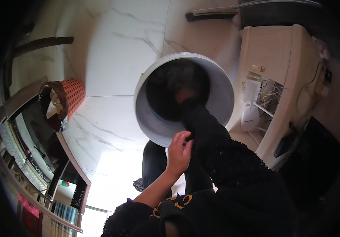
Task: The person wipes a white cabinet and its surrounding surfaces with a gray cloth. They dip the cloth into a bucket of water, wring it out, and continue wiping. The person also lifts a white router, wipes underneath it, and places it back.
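A large round light-grey bucket [155, 123] stands on the floor before me, with dark contents at its bottom that I cannot make out. My right arm reaches down into it. My right hand [186, 94] is deep inside, dim and blurred, so its fingers and anything in them cannot be told. Outside the near rim, my left hand [179, 154] is raised with its fingers bent and a little apart, close to the black right sleeve. No object shows in it.
An orange lattice waste basket [74, 91] with a dark liner lies left of the bucket. A pale cabinet [269, 53] with a open compartment of cables and white devices [250, 117] stands right. A broom [214, 14] lies beyond; a glass-topped table [75, 173] is at lower left.
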`<state>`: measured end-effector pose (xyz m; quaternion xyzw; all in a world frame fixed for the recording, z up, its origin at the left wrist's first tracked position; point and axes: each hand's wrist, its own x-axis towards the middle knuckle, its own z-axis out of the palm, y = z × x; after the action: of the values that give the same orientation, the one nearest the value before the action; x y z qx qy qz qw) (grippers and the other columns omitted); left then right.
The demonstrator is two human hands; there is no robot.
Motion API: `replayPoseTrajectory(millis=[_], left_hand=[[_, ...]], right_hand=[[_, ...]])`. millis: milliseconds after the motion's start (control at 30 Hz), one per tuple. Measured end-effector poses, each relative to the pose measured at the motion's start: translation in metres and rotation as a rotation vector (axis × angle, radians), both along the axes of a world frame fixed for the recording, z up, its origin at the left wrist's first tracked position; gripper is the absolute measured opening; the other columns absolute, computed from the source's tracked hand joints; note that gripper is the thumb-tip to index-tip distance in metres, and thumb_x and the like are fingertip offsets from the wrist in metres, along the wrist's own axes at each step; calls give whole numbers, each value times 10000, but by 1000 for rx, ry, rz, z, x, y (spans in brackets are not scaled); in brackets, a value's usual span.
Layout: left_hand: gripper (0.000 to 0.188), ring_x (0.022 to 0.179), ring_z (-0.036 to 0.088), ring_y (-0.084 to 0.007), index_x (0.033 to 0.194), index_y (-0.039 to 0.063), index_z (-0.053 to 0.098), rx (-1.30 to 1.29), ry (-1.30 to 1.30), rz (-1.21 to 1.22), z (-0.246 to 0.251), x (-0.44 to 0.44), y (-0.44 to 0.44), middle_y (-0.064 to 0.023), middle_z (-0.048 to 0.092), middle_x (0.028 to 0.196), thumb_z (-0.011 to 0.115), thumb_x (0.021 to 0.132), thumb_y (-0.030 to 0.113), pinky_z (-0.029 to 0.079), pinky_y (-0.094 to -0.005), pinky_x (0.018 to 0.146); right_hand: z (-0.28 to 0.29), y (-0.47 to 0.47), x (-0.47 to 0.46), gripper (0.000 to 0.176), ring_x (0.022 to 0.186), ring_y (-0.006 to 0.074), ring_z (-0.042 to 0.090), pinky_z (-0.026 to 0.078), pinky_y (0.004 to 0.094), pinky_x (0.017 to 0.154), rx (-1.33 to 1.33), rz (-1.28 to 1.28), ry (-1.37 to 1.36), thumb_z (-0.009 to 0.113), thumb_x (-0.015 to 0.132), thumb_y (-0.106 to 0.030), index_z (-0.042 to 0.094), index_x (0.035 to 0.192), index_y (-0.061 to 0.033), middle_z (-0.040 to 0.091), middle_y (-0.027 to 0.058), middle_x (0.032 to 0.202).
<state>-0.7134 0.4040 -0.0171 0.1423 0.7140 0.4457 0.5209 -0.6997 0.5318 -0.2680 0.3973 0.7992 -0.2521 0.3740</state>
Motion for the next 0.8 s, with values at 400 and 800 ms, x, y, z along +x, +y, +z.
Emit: replayPoseTrajectory(millis=[400,800], left_hand=[[234,768,563,-146,997,28,602,-30,-707,-105,86,-20,-4,-42,593,820,548,902,234,447,-254,731],[704,1125,510,-267,1327,138,426,-49,-1121,827,-162,-49,3,-129,511,1261,624,774,526,396,-433,968]], right_hand=[[-48,15,30,401,1049,360,563,449,433,904,-5,-369,96,566,812,-304,608,1125,-57,584,202,1140],[242,-21,37,443,905,335,543,437,448,792,-341,-258,877,654,746,-454,657,817,-16,572,171,1015]])
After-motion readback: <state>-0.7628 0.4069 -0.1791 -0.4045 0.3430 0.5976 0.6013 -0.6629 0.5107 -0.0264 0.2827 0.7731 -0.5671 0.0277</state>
